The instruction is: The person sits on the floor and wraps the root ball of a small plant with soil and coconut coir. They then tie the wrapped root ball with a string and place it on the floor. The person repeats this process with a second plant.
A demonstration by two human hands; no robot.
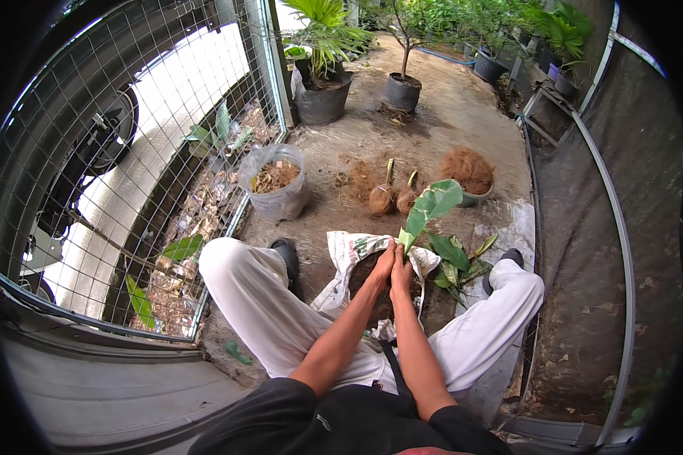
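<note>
My left hand (pixel 382 263) and my right hand (pixel 400 272) are pressed together around the lower end of a green leafy cutting (pixel 434 200). Its broad leaf rises beyond my fingertips and tilts to the right; the gripped part is mostly hidden. Beneath my hands, between my legs, lies a white woven sack (pixel 341 242) with printing on it, its mouth spread around dark soil (pixel 363 276). Loose cut leaves (pixel 451 253) lie on the ground just right of the sack. Farther off rest two wrapped coir-brown balls, one (pixel 381 199) beside the other (pixel 406 201), each with a short green stem.
A translucent plastic pot (pixel 279 199) of dry brown matter stands at the left. Coconut fibre (pixel 468 169) heaps over a pot at the right. Potted plants, including a small tree in a black pot (pixel 402 94), stand farther back. Wire mesh (pixel 165 142) borders the left, dark sheeting (pixel 580 256) the right.
</note>
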